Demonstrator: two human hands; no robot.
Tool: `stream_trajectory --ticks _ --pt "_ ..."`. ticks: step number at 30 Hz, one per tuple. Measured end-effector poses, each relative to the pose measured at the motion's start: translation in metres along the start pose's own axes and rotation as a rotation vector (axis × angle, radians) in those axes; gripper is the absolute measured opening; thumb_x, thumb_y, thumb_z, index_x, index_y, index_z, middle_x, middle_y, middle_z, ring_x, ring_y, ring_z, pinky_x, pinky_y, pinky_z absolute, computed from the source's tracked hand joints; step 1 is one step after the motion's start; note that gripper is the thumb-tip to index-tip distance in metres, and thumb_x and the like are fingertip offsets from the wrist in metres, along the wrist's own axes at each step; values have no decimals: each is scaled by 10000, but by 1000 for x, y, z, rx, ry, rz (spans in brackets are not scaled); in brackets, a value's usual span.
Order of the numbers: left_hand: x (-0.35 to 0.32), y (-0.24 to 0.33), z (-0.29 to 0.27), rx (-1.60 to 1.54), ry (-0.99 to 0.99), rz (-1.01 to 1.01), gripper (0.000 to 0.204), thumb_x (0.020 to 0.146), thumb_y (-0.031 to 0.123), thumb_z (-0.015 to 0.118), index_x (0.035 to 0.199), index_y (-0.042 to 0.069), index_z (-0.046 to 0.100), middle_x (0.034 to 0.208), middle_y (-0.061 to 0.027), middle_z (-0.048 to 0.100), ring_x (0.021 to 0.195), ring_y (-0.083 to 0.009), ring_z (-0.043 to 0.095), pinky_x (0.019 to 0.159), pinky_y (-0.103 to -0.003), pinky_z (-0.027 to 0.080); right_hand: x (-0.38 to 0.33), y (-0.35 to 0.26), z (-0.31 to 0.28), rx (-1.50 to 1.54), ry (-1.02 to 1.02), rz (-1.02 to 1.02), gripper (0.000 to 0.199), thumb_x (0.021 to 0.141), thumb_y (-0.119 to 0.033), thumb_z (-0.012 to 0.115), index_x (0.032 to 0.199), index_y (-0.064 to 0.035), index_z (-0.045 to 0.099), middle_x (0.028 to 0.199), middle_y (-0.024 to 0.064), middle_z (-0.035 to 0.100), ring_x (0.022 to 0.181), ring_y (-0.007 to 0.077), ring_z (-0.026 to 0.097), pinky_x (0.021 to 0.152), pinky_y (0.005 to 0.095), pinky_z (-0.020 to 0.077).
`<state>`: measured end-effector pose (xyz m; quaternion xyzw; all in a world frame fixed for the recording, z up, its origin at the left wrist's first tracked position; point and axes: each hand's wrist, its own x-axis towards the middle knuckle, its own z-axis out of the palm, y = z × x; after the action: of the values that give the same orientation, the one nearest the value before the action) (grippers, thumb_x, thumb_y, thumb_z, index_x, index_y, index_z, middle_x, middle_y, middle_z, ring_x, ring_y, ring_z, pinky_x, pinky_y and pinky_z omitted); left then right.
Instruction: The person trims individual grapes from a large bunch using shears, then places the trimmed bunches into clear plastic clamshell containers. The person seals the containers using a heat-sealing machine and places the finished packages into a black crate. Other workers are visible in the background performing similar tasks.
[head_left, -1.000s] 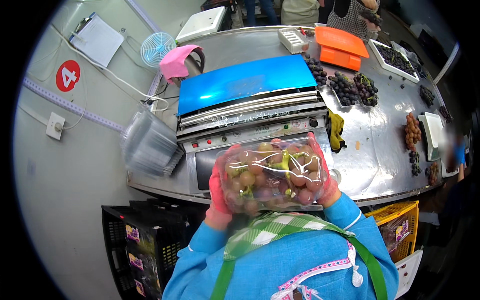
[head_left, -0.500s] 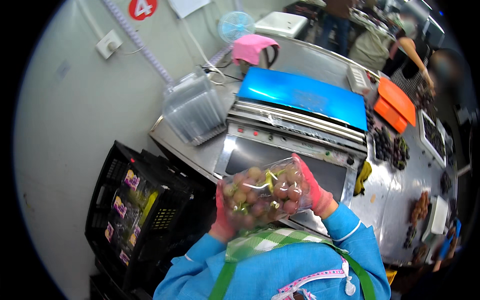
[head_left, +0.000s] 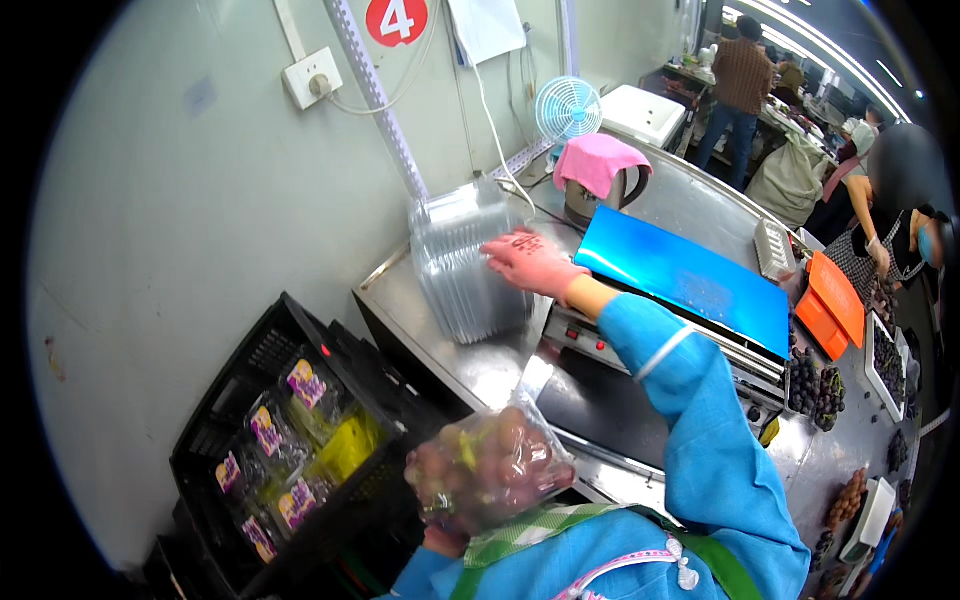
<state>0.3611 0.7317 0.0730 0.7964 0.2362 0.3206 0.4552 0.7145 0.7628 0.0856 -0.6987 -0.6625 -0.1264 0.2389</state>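
Observation:
Low in front of me, my left hand (head_left: pixel 445 541) supports a clear film-wrapped pack of grapes (head_left: pixel 490 465). The grapes are reddish with green stems, and the pack hides most of that hand's fingers. My right arm stretches forward across the sealing machine. My pink-gloved right hand (head_left: pixel 532 262) has its fingers extended at the right side of a stack of clear plastic trays (head_left: pixel 465 285); whether they press on it I cannot tell. Below that arm lies the wrapping machine with its blue lid (head_left: pixel 680 280).
To the left, a black crate (head_left: pixel 240 375) holds several labelled packs. A kettle under a pink cloth (head_left: pixel 600 163) and a blue fan (head_left: pixel 567 108) stand behind. Dark grapes (head_left: pixel 815 390), an orange scale (head_left: pixel 832 300) and a co-worker's hand (head_left: pixel 878 256) are at the right.
My right hand has left the grape pack and moved forward and left to the tray stack. The pack has come lower in my left hand. The whole view has shifted.

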Motion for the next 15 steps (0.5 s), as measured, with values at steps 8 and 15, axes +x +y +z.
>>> stream_trajectory --ticks 8,15 --pt "45 -14 -15 -269 -100 -225 354 739 205 748 1006 24 601 926 -54 631 848 -162 623 678 -289 522 30 23 -2 229 -451 380 282 813 -356 552 892 -138 712 813 73 686 840 256 653 794 367 486" --pt "69 -15 -16 -336 -200 -255 342 742 200 746 992 19 600 899 -50 629 837 -156 621 658 -282 520 46 15 -2 249 -498 600 226 799 -312 558 808 -145 710 787 36 694 788 212 659 729 345 485"
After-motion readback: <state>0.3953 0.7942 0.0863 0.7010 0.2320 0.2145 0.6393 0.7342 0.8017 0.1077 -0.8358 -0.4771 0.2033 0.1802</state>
